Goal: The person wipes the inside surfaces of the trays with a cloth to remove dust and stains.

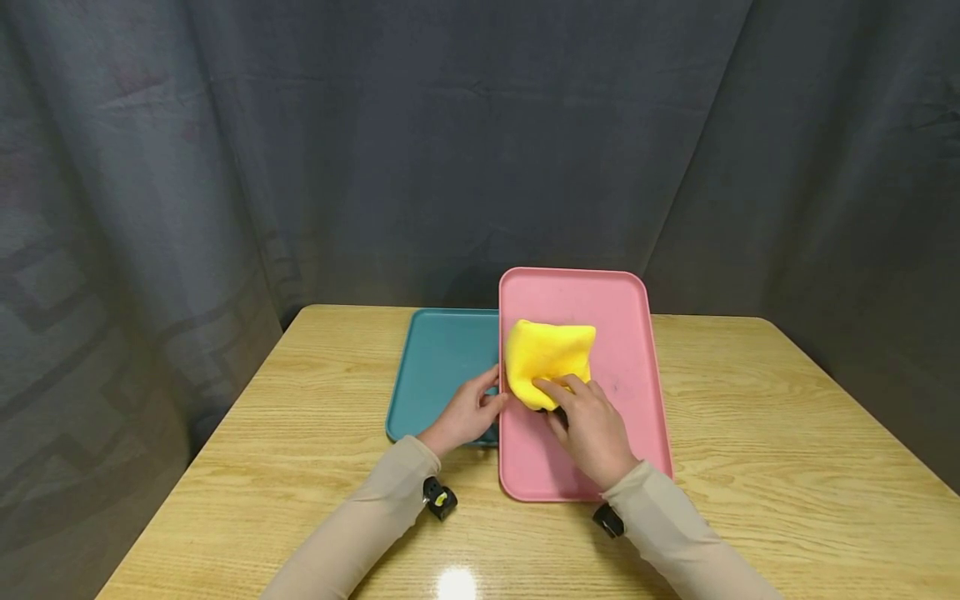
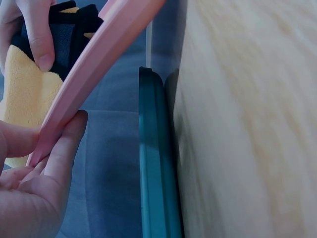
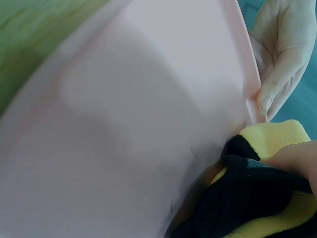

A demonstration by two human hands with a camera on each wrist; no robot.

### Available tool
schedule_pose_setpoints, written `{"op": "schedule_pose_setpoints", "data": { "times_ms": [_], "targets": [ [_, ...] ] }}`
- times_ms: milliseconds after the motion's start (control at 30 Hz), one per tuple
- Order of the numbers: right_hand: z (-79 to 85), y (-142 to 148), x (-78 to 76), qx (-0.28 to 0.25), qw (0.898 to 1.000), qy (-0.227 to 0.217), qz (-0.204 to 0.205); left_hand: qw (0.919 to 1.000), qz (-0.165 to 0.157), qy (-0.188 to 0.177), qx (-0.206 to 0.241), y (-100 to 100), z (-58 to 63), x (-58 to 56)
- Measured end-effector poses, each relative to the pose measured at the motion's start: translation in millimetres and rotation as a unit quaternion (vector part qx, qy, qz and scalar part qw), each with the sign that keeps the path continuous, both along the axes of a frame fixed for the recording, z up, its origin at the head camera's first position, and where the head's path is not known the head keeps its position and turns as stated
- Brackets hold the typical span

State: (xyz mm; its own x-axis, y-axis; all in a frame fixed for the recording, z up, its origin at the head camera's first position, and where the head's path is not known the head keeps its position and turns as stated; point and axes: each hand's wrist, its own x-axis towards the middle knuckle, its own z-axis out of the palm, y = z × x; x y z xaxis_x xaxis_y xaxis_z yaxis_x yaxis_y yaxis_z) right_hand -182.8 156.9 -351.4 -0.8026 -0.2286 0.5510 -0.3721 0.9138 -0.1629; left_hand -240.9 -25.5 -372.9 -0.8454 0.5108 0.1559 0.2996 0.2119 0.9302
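A pink tray [image 1: 622, 400] is held up at a tilt, its left edge pinched between the thumb and fingers of my left hand [image 1: 471, 410]. My right hand [image 1: 592, 429] grips a bunched cloth [image 1: 551, 354], yellow on one side and black on the other, against the tray's inner face. In the left wrist view, the right thumb presses into the folded cloth [image 2: 30, 94], and left fingers lie behind the pink rim [image 2: 94, 64]. From the right wrist, the black folds of the cloth [image 3: 237, 198] show beside dark marks on the tray surface [image 3: 124, 124].
A teal tray [image 1: 442, 358] lies flat on the wooden table [image 1: 330, 392], partly hidden behind the pink one. Grey curtains [image 1: 450, 150] hang behind the table and along its sides.
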Motion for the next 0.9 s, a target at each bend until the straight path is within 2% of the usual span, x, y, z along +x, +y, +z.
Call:
{"op": "schedule_pose_setpoints", "data": {
  "times_ms": [567,900],
  "targets": [
    [-0.3,11,3.2,-0.009,1.0,-0.022,-0.013,1.0,-0.002,-0.002,0.002,-1,1.9,1.0],
    [-1.9,19,3.0,-0.012,1.0,-0.004,-0.013,1.0,0.003,-0.001,-0.004,0,0.7,0.3]
  ]
}}
